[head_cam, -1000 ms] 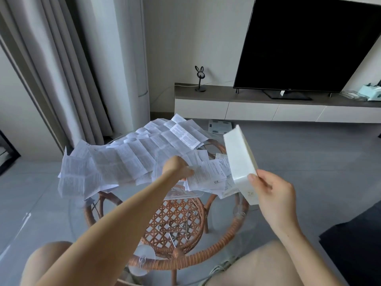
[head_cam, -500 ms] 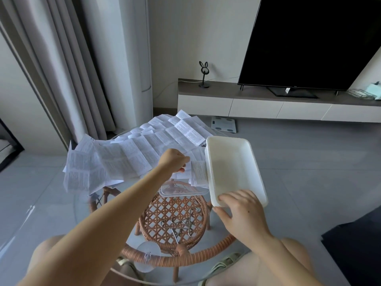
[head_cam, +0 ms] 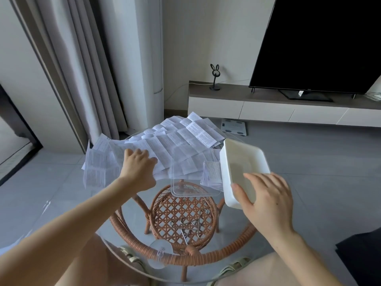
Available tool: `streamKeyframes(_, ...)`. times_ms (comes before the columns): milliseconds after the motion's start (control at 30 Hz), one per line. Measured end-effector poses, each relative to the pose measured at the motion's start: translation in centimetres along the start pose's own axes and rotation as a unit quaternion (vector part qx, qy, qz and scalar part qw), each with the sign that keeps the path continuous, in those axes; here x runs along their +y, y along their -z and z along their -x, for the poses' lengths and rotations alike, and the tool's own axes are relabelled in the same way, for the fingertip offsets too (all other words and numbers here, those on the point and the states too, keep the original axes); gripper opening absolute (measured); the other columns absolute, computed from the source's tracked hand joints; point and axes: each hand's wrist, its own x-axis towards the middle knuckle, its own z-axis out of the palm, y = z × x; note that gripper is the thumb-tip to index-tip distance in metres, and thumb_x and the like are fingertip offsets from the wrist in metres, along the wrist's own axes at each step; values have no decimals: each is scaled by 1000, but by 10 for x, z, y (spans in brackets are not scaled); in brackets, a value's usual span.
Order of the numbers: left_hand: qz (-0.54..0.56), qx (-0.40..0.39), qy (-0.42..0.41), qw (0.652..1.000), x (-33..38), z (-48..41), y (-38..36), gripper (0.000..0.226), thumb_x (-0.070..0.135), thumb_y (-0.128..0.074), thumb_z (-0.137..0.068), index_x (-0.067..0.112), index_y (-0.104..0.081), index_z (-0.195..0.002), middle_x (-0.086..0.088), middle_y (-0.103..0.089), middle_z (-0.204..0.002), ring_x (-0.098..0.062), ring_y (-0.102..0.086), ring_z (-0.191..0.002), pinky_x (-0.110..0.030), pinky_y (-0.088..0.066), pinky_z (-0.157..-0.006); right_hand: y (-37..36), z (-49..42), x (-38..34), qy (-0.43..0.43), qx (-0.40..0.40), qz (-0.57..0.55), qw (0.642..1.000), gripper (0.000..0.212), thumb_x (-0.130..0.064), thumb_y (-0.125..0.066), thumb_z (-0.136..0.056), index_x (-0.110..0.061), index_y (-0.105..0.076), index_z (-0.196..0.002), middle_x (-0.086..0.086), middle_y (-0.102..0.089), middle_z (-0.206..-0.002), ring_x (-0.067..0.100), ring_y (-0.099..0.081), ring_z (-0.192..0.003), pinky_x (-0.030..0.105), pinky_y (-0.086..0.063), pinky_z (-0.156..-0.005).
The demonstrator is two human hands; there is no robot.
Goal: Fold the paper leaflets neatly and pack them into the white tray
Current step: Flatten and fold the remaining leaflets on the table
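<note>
Several unfolded printed paper leaflets (head_cam: 181, 139) lie spread over the far half of a round glass table (head_cam: 127, 240) with a rattan frame. My left hand (head_cam: 139, 169) rests on the left part of the pile, its fingers bent over the paper's near edge. The white tray (head_cam: 241, 162) sits on the table's right side, open side up and empty. My right hand (head_cam: 266, 200) holds the tray's near end, fingers over the rim and reaching into it. A small folded leaflet (head_cam: 212, 175) lies just left of the tray.
A clear plastic lid or tray (head_cam: 193, 182) lies on the glass between my hands. Below the glass is a woven rattan shelf (head_cam: 183, 215) with metal pieces. A TV stand (head_cam: 268, 106), a television (head_cam: 321, 44) and curtains (head_cam: 82, 65) stand beyond. My knees are under the near edge.
The white tray went from upright in my right hand to lying flat on the table's right side. My left hand slid leftward across the leaflets. The camera tilted down.
</note>
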Motion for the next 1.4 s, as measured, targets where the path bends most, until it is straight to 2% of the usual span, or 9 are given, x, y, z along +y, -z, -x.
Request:
streamKeyframes(233, -66, -27, -2, 997, -55, 17, -19, 26, 35, -65, -82, 30, -63, -107, 7, -57, -110, -17, -51, -106, -37, -27, -101, -22, -12, -68, 87, -53, -117, 988, 36, -35, -47, -90, -9, -72, -92, -1, -72, -89, 17, -66, -82, 29, -50, -80)
streamKeyframes(367, -3, 105, -38, 994, -76, 12, -9, 24, 1, -76, -73, 25, -74, -72, 8, -69, -75, -19, -63, -74, -34, -41, -82, -54, -24, -99, 84, -135, -151, 976, 29, -27, -60, -87, -9, -68, -108, 1, -71, -103, 19, -68, -92, 26, -50, -80)
streamKeyframes(533, 0, 271, -173, 947, -71, -5, 44, 29, -3, -84, -60, 21, -73, -71, 8, -63, -65, -22, -58, -67, -39, -34, -97, -82, -65, -135, 19, -226, -253, 941, 60, -27, -63, -90, -20, -37, -144, -1, -47, -144, 17, -48, -127, 25, -39, -101)
streamKeyframes(733, -3, 376, -223, 899, -61, -8, 103, 26, -4, -80, -59, 18, -71, -69, 3, -58, -63, -25, -54, -64, -36, -32, -96, -94, -112, -169, -119, -113, -386, 908, 22, -21, -58, -94, -6, -70, -104, 5, -73, -91, 9, -60, -75, 13, -39, -68)
streamKeyframes(833, 55, 432, -202, 877, -67, -2, 126, 8, 15, -78, -74, 19, -75, -81, 0, -66, -77, -28, -59, -74, -38, -33, -95, -76, -128, -167, -150, -96, -470, 864, 25, -17, -59, -94, -18, -65, -70, -17, -57, -51, -1, -52, -55, 11, -35, -58)
streamKeyframes(967, 165, 468, -90, 863, -83, 19, 152, 38, 33, -62, -79, 17, -68, -113, -4, -64, -112, -26, -56, -105, -36, -30, -102, -41, -135, -151, -149, -126, -601, 775, 4, -15, -65, -89, -17, -69, -89, 8, -71, -85, 21, -65, -81, 27, -48, -74)
streamKeyframes(1167, 520, 256, 24, 814, -104, 58, 139, 43, 22, -47, -75, 26, -67, -113, 13, -64, -118, -5, -57, -109, -25, -41, -98, 15, -90, -102, -87, -285, -621, 725, 32, 1, -63, -82, -25, -62, -102, -19, -72, -94, -3, -64, -94, 14, -49, -78)
streamKeyframes(1300, 358, 56, -20, 932, -82, 80, 80, 21, 32, -56, -95, 37, -67, -111, 19, -63, -117, 0, -57, -105, -21, -41, -94, 32, -38, -75, -74, -412, -587, 693, 37, -2, -66, -71, -13, -61, -107, -7, -73, -99, 7, -67, -98, 18, -52, -77)
streamKeyframes(1400, 280, -124, -87, 948, -58, 100, 19, 30, 51, -48, -95, 48, -57, -123, 22, -50, -137, -1, -43, -129, -20, -32, -104, 37, -7, -58, -69, -470, -543, 692, 37, -15, -72, -73, -16, -67, -109, -5, -72, -106, 10, -65, -104, 23, -52, -88)
